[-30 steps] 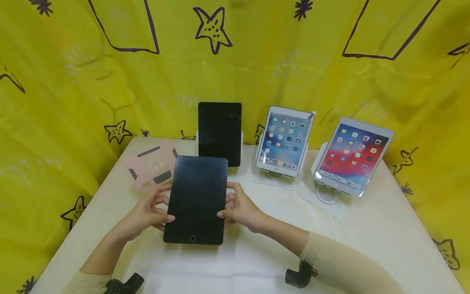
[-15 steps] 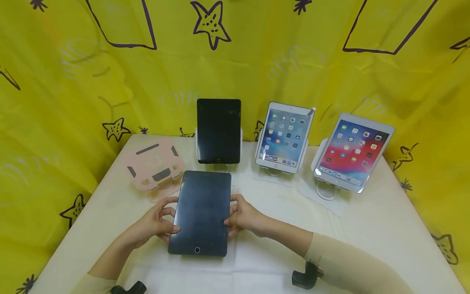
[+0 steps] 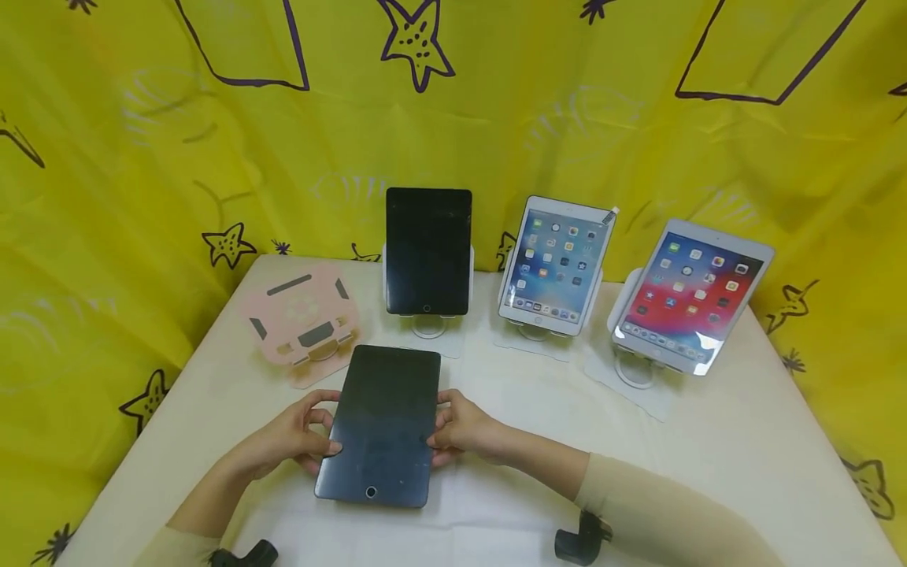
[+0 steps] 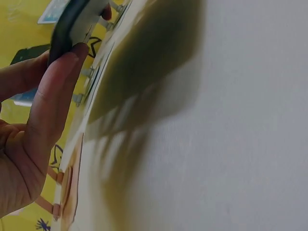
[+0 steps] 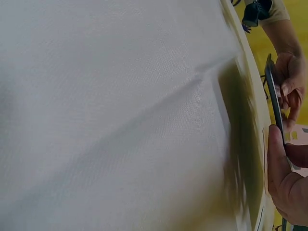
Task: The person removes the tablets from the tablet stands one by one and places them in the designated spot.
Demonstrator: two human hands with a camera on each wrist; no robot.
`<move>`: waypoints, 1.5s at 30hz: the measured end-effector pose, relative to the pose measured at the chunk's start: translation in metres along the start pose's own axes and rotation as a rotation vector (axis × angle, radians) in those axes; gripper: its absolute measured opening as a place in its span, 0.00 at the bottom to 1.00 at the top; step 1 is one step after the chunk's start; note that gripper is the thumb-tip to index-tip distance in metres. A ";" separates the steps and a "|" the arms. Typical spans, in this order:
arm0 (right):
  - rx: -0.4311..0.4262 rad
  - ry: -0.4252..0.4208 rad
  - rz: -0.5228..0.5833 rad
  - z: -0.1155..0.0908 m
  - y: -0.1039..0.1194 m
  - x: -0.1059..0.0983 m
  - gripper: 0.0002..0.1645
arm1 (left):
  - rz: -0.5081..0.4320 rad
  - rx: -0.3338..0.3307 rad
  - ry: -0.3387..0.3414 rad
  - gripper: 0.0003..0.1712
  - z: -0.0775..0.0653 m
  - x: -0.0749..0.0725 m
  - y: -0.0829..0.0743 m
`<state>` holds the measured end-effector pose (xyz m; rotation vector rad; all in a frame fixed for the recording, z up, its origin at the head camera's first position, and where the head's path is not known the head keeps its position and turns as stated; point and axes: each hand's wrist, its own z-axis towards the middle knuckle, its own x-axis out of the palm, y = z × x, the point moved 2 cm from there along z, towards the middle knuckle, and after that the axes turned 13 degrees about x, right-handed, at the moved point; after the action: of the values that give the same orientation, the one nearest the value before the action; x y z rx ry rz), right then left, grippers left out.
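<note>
Black tablet (image 3: 383, 421) between left hand (image 3: 301, 433) and right hand (image 3: 465, 427) fingertips (image 3: 333, 448).

Bright head view, dimmer wrist views, soft shadow under the held tablet (image 3: 383, 421), glare on the rightmost tablet (image 3: 690, 295).

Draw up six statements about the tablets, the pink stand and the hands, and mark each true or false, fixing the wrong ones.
1. The left hand and right hand grip the held black tablet by opposite side edges. True.
2. The held black tablet is set down flat. False: it is up above the white tablecloth, where its shadow falls.
3. The pink tablet stand is left of the propped black tablet. True.
4. The propped black tablet shows app icons. False: its screen is dark.
5. The left white tablet and right white tablet both show app icons. True.
6. The pink tablet stand supports a tablet. False: no tablet is on it.
</note>
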<state>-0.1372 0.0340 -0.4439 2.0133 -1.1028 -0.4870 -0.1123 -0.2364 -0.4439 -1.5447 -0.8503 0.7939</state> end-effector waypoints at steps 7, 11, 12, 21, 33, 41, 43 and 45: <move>0.014 -0.011 0.014 0.013 0.006 0.018 0.43 | 0.004 -0.028 0.002 0.47 -0.011 -0.021 0.011; 0.014 -0.031 -0.005 0.022 0.010 0.029 0.43 | 0.016 -0.016 -0.015 0.47 -0.017 -0.031 0.013; 0.013 -0.036 -0.005 0.024 0.011 0.031 0.43 | 0.024 -0.016 -0.021 0.47 -0.018 -0.033 0.013; -0.001 -0.055 0.058 0.038 0.015 0.041 0.40 | 0.107 -0.049 -0.057 0.43 -0.015 -0.046 0.015; -0.018 -0.095 0.081 0.057 0.018 0.045 0.39 | 0.197 -0.053 -0.090 0.45 -0.009 -0.053 0.007; -0.048 -0.102 0.085 0.068 0.022 0.051 0.38 | 0.262 -0.059 -0.103 0.44 -0.009 -0.061 0.010; -0.047 -0.108 0.082 0.072 0.023 0.052 0.38 | 0.267 -0.065 -0.111 0.45 -0.009 -0.063 0.012; -0.042 -0.114 0.076 0.075 0.024 0.053 0.38 | 0.268 -0.075 -0.122 0.44 -0.008 -0.065 0.014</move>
<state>-0.1688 -0.0519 -0.4703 1.9190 -1.2234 -0.5862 -0.1369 -0.2976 -0.4545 -1.7127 -0.7771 1.0698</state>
